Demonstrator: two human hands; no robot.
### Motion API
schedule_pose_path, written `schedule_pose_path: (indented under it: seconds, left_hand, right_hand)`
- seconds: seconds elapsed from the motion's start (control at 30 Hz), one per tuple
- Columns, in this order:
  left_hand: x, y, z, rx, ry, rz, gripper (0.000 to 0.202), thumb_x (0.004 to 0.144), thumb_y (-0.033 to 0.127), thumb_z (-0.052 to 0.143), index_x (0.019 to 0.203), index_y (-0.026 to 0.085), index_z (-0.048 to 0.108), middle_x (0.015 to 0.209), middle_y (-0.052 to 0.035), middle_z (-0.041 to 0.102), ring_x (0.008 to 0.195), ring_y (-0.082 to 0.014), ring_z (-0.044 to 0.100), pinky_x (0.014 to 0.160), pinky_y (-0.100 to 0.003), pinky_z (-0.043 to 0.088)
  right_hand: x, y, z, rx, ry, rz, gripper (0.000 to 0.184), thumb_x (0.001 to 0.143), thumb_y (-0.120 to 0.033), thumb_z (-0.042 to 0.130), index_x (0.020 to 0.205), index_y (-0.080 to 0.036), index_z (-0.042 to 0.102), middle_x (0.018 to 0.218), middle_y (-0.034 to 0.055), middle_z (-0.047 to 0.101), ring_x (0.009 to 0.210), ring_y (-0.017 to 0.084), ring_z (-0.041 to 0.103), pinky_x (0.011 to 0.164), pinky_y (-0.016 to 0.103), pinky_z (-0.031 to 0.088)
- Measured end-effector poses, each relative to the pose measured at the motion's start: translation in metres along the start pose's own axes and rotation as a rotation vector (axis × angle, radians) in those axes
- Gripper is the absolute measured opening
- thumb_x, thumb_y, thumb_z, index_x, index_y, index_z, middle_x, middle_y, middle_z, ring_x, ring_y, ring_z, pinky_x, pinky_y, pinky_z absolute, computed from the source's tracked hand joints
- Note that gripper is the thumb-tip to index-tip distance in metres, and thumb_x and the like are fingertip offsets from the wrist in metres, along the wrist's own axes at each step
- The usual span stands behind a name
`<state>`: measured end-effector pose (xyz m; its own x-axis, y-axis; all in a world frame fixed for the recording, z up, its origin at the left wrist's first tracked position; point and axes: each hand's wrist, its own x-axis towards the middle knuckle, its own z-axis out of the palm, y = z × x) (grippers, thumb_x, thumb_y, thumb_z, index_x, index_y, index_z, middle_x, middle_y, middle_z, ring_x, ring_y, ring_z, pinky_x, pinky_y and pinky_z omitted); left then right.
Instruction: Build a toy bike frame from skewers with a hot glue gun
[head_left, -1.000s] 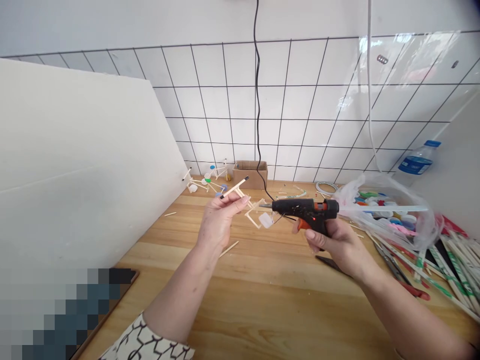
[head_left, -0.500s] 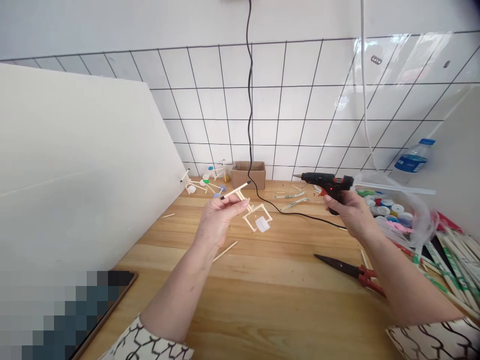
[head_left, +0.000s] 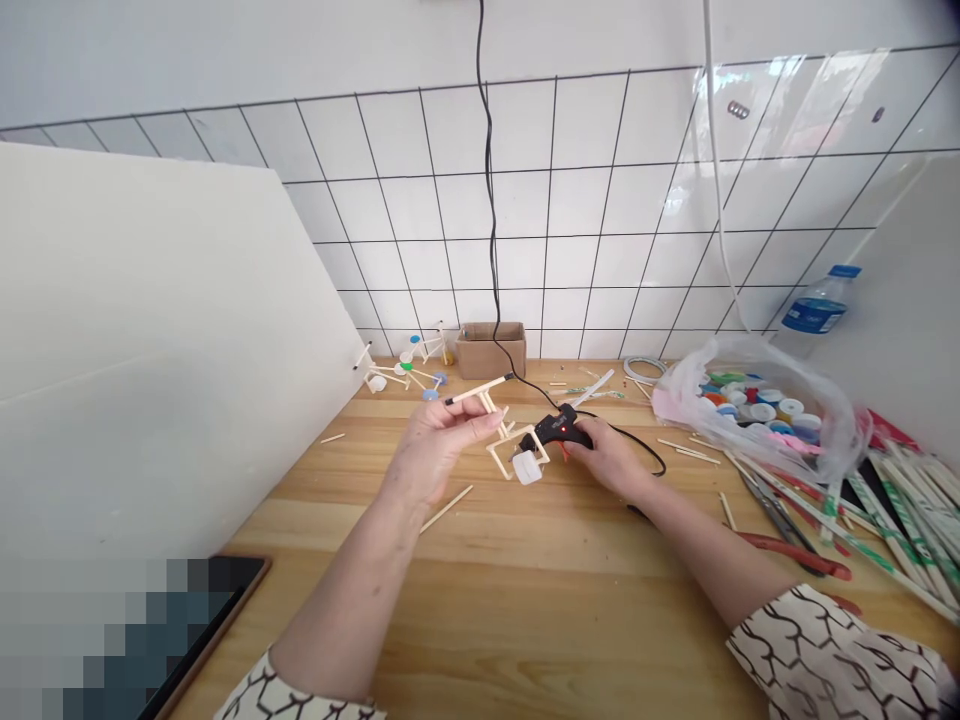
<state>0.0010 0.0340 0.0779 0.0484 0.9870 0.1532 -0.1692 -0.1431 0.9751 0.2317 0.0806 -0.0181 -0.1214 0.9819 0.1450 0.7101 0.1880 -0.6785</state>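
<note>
Between the thumb and fingers of my left hand (head_left: pixel 439 445) is a small wooden-stick frame (head_left: pixel 517 437), held above the table. It has a crossbar with dark ends at the top and a white bottle cap (head_left: pixel 527 467) at its lower end. My right hand (head_left: pixel 611 455) is closed round the handle of a black glue gun (head_left: pixel 559 428) with a small red light. The gun points left and its front end is just behind the stick frame; whether its tip touches the frame I cannot tell. A clear glue stick (head_left: pixel 594 386) sticks out of its back.
A cardboard box (head_left: pixel 491 352) stands by the tiled wall, with stick models (head_left: pixel 405 370) to its left. On the right lie a plastic bag of bottle caps (head_left: pixel 765 400), red-handled scissors (head_left: pixel 795 548) and bundled sticks (head_left: pixel 911 510). A black cord (head_left: pixel 491 200) hangs down to the table.
My right hand has brought the glue gun left and down, from the right side to beside the stick frame. My left hand keeps its hold and has hardly moved.
</note>
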Motion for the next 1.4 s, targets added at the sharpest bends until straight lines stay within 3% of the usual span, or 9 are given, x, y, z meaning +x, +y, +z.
schedule_pose_path:
  seconds: [0.13,0.3,0.4,0.57,0.67,0.83,1.1,1.4]
  left_hand:
    - [-0.001,-0.001,0.003,0.016,-0.019,-0.009,0.016,0.053,0.026,0.079,0.053,0.017,0.066,0.06,0.0011,0.062,0.062,-0.0118,0.054,0.068,-0.026,0.044]
    - [-0.003,-0.001,0.009,0.046,-0.066,-0.035,0.019,0.054,0.029,0.079,0.053,0.016,0.064,0.057,0.0012,0.058,0.059,-0.0117,0.051,0.065,-0.027,0.044]
    - [-0.006,-0.002,0.012,0.07,-0.087,-0.044,0.019,0.057,0.028,0.078,0.053,0.016,0.064,0.058,0.0015,0.057,0.06,-0.011,0.05,0.066,-0.026,0.043]
    - [-0.007,-0.007,0.012,0.101,-0.137,-0.051,0.017,0.062,0.027,0.076,0.058,0.016,0.065,0.063,0.0011,0.059,0.065,-0.0117,0.053,0.069,-0.026,0.043]
    - [-0.008,-0.01,0.011,0.122,-0.165,-0.049,0.016,0.064,0.028,0.076,0.061,0.016,0.066,0.066,0.0009,0.06,0.067,-0.012,0.053,0.068,-0.025,0.043]
    - [-0.012,-0.011,0.014,0.16,-0.2,-0.018,0.017,0.068,0.026,0.073,0.059,0.016,0.063,0.063,0.0015,0.057,0.064,-0.0121,0.051,0.064,-0.025,0.042]
    - [-0.016,-0.011,0.017,0.218,-0.234,0.015,0.015,0.07,0.025,0.071,0.061,0.017,0.063,0.064,-0.0007,0.06,0.066,-0.0154,0.055,0.066,-0.028,0.045]
    - [-0.018,-0.008,0.019,0.29,-0.257,0.069,0.016,0.073,0.024,0.068,0.061,0.016,0.061,0.064,-0.0005,0.057,0.064,-0.0139,0.05,0.063,-0.027,0.041]
  right_hand:
    - [0.002,-0.003,0.004,-0.068,-0.025,0.05,0.011,0.082,-0.025,0.056,0.078,-0.018,0.064,0.091,0.0068,0.064,0.085,0.021,0.059,0.074,0.031,0.043]
    - [0.003,-0.006,0.006,-0.084,0.047,0.077,0.007,0.08,-0.021,0.059,0.074,-0.018,0.059,0.082,0.0074,0.062,0.084,0.022,0.058,0.074,0.033,0.043]
    - [-0.003,-0.017,-0.004,-0.017,0.113,0.012,0.005,0.081,-0.023,0.058,0.08,-0.019,0.06,0.09,0.0074,0.062,0.092,0.022,0.056,0.08,0.035,0.042]
    - [-0.029,-0.052,-0.035,0.192,0.103,-0.13,0.025,0.091,-0.04,0.046,0.091,-0.02,0.062,0.088,0.0036,0.063,0.08,0.017,0.057,0.073,0.031,0.045]
    - [-0.045,-0.071,-0.044,0.451,0.069,-0.295,0.018,0.085,-0.038,0.059,0.088,-0.021,0.066,0.088,0.0041,0.063,0.082,0.017,0.057,0.076,0.032,0.045]
    - [-0.057,-0.085,-0.035,0.417,0.062,-0.401,0.009,0.081,-0.027,0.065,0.089,-0.024,0.067,0.088,0.0034,0.06,0.083,0.017,0.056,0.077,0.034,0.046]
    - [-0.058,-0.086,-0.027,0.349,0.134,-0.438,0.004,0.081,-0.023,0.063,0.083,-0.023,0.066,0.088,0.0042,0.058,0.086,0.018,0.057,0.077,0.034,0.046]
    - [-0.059,-0.088,-0.024,0.284,0.169,-0.472,0.009,0.081,-0.016,0.059,0.075,-0.021,0.063,0.083,0.004,0.056,0.082,0.018,0.055,0.073,0.033,0.045]
